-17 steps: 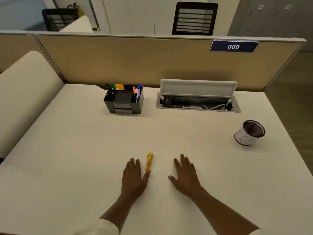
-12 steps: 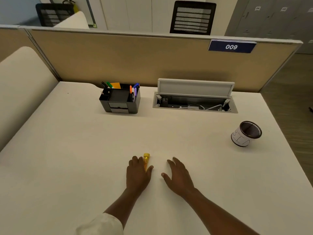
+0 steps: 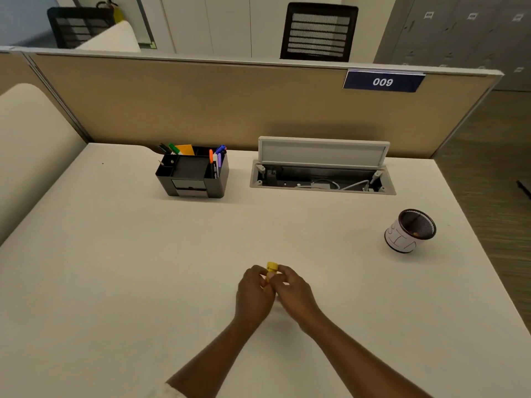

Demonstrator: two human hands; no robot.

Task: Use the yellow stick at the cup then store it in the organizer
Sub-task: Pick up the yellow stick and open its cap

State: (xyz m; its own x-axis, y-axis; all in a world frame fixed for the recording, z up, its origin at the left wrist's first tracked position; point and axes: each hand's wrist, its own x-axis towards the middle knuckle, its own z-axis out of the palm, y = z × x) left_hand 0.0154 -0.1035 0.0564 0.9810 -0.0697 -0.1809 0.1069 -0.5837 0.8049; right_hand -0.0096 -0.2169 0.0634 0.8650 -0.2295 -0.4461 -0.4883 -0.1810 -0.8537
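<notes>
Both hands meet over the near middle of the desk [image 3: 115,282], gripping the stick [image 3: 271,269] between them. Left hand [image 3: 254,294] is wrapped around the lower part, right hand [image 3: 293,291] pinches it from the other side just under the cap. Stick is yellow, short, with a wider round yellow cap poking up above the fingertips; the rest of its body is mostly hidden by fingers, a bit of translucent orange-yellow shows between them. Cannot tell if its lower end touches the desk.

Cup [image 3: 411,231] sits well apart to the right, near the desk's right edge: black mesh inside, white wrap with dark marks outside, mouth tilted toward the viewer. Organizer [image 3: 193,179], black, stands at the far side left of centre, by the tan partition [image 3: 201,104]. Markers [image 3: 216,162] stick up in its right slot, green and black pens plus an orange card in the back left. Open cable tray [image 3: 321,176] with lid raised lies right of the organizer. Bare desk lies between hands and cup, and between hands and organizer.
</notes>
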